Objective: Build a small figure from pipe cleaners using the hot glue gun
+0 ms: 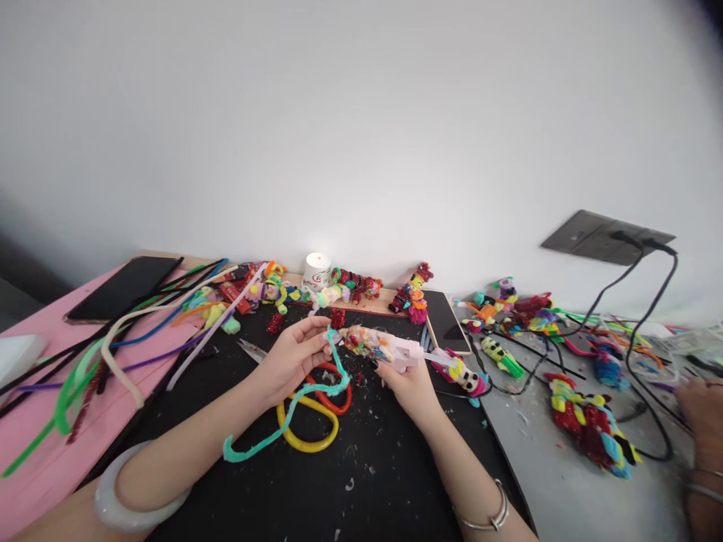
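Observation:
My left hand [302, 354] pinches one end of a turquoise pipe cleaner [294, 410], whose curled length hangs down over the black mat. In my right hand [404, 380] is a pale pink glue gun [398, 350], its front end crusted with bits of coloured fuzz and pointing at the left fingertips. A clear glue stick [437, 359] sticks out of its back. Below the left hand lie scissors [308, 444] with yellow and red-orange handles, their blades partly hidden by that hand. Just beyond the fingers is a small red glittery piece [337, 318].
Pipe cleaners [129, 339] and a black phone [121, 290] lie at left. Fuzzy figures, a paper cup [317, 272] and another phone [446, 322] line the back. More figures [593, 425] and cables from a wall socket [610, 237] are at right, near another person's hand [700, 406].

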Available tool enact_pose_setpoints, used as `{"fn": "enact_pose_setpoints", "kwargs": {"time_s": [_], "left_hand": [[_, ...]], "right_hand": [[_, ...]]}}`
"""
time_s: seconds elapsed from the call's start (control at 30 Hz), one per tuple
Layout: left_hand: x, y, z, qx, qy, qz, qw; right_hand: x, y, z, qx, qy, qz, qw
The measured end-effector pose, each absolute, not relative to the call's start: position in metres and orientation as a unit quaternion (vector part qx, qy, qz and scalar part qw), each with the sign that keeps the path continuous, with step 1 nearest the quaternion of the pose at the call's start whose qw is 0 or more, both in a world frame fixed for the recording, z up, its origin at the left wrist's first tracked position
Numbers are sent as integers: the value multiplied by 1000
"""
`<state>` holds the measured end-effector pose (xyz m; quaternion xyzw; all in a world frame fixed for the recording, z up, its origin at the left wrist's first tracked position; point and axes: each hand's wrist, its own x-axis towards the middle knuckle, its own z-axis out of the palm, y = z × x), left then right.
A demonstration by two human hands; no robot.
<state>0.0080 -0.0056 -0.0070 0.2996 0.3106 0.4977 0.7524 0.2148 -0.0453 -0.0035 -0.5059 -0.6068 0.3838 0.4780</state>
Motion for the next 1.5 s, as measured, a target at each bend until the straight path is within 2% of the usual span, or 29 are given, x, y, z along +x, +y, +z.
{"fn": "enact_pose_setpoints", "kwargs": {"time_s": [0.8,1.5], "left_hand": [[8,-6,-4,284,329,501,748],[7,-4,-11,272,308,504,760]], "right_hand": [[216,-46,-6,-533,-606,370,460],[217,-43,-3,-517,-607,363,482]]}}
